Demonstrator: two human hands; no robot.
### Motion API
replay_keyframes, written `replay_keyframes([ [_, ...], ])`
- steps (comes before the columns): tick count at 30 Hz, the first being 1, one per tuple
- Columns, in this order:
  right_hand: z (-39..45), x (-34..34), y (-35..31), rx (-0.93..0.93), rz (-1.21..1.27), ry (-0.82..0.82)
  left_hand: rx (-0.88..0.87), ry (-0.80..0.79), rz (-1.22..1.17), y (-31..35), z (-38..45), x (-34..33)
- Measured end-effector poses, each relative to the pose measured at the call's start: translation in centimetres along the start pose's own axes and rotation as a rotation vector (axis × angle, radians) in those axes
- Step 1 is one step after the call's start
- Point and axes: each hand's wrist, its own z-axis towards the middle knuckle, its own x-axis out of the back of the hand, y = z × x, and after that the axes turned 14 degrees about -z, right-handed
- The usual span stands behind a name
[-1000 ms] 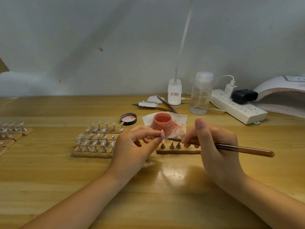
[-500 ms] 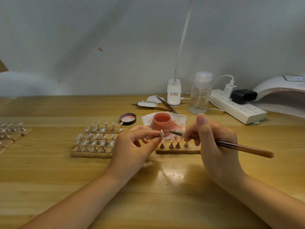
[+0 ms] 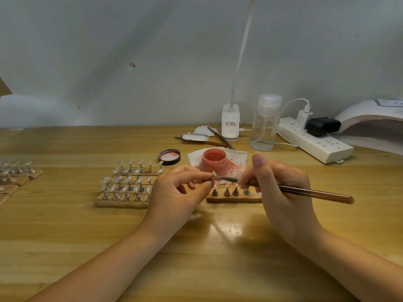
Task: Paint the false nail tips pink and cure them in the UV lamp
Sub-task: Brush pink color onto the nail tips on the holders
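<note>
Above the wooden surface (image 3: 65,236), the left hand (image 3: 176,198) pinches a nail tip (image 3: 214,175) between thumb and forefinger, while the right hand (image 3: 281,192) grips a brush (image 3: 305,191) whose bristles touch that tip. Just behind stand a wooden strip of stands (image 3: 233,196), the open pink jar (image 3: 214,161), and far right, the UV lamp (image 3: 370,125).

Soft, even light falls from above, dimming toward the upper wall (image 3: 152,51). A bright glare patch sits on the varnished table (image 3: 226,227) between the forearms, with faint shadows under them. The wide lens bends the table's edges; far-left items look blurred.
</note>
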Motion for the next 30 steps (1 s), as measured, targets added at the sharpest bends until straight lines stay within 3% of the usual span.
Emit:
replay_keyframes([
  [7, 0.2, -0.1, 0.0, 0.028, -0.051, 0.0, 0.01, -0.001, 0.002, 0.1, -0.1, -0.1],
  [13, 0.5, 0.6, -0.6, -0.02, 0.053, -0.003, 0.005, 0.003, -0.002, 0.1, -0.1, 0.0],
  [19, 2.8, 0.6, -0.1, -0.167, 0.127, 0.031, 0.0, 0.018, -0.005, 0.2, -0.1, -0.1],
  [23, 6.0, 0.3, 1.2, -0.226, 0.025, 0.008, -0.005, 0.022, -0.004, 0.2, -0.1, -0.1],
  [30, 9.4, -2.1, 3.0, -0.148, -0.278, -0.164, 0.001, 0.026, -0.017, 0.1, 0.0, -0.1],
])
